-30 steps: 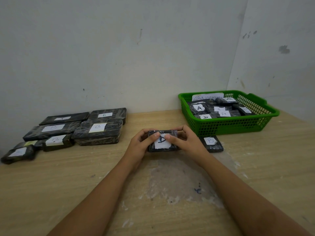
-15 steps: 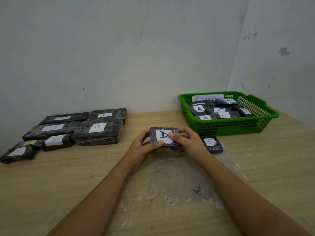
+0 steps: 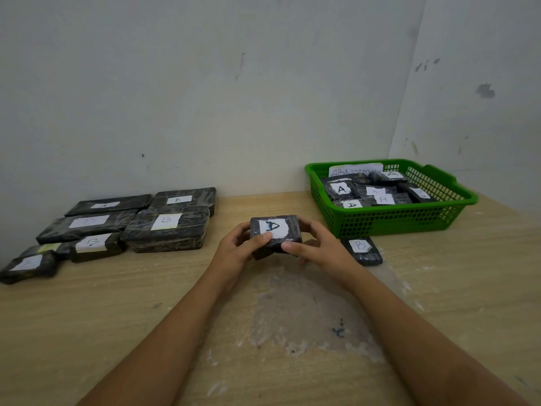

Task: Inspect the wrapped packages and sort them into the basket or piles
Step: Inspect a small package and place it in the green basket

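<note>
Raised and tilted toward you since a second ago, the A package now hangs above the table.
Your left hand and right hand each grip an end; its slick wrap could slip. Beyond lie a B package, the piles and the basket.

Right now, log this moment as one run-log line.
stage: inspecting | left hand + right hand: grip A-labelled package above table | green basket: holds packages | not yet sorted
</note>
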Tool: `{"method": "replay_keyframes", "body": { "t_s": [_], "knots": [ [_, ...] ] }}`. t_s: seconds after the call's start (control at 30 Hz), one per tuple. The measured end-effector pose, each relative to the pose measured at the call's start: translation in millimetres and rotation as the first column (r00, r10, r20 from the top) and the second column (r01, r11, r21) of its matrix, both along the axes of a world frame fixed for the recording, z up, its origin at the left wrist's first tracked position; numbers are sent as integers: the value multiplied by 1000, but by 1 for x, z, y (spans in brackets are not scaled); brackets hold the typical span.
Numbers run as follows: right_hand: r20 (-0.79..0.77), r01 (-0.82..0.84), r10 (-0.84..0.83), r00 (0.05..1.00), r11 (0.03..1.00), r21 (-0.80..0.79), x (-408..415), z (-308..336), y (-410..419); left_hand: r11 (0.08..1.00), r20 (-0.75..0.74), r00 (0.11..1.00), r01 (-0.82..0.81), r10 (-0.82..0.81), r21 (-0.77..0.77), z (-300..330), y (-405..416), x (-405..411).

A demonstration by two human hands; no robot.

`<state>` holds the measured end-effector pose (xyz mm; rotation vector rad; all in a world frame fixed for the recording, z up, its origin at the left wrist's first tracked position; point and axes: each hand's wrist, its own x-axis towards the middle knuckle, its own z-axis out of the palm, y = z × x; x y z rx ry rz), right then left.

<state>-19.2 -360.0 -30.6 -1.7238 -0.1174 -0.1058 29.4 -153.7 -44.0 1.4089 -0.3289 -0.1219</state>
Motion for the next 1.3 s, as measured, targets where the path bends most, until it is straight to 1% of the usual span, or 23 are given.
{"method": "replay_keyframes", "body": {
  "t_s": [0.13,0.23,0.3,0.4,0.47,0.63,0.7,0.83,0.93,1.2,1.3],
  "knots": [
    [-6,34,-34,999,999,35,1,0,0,998,-37,999,24,-22,52,0,-2,-2],
    [-34,85,-83,996,995,51,1,3,0,995,7,999,37,-38,95,3,-4,-6],
    [-41,108,-106,994,993,52,2,2,-1,993,34,999,17,-22,117,3,-4,-7],
    [-43,139,-139,989,990,6,5,-3,-1,990,60,998,-24,16,139,2,-5,-7],
    [-27,157,-159,987,986,-56,7,-7,-1,986,103,994,-36,20,162,2,-6,-7],
    [31,144,-141,990,978,-151,3,-5,-2,964,162,987,-52,10,262,1,-6,-8],
    [50,163,-157,986,973,-161,2,-6,-3,959,159,987,-60,16,277,1,-7,-9],
    [30,181,-179,983,972,-148,6,-7,-8,955,131,991,-46,8,291,2,-8,-12],
    [63,191,-182,981,965,-180,8,-5,-10,951,116,993,-33,-3,307,1,-10,-12],
    [50,157,-149,988,958,-239,6,-5,-8,923,207,976,-136,63,361,-4,-11,-11],
    [64,156,-143,988,947,-282,5,-7,-8,922,203,976,-151,82,356,-4,-11,-9]
  ]
}}
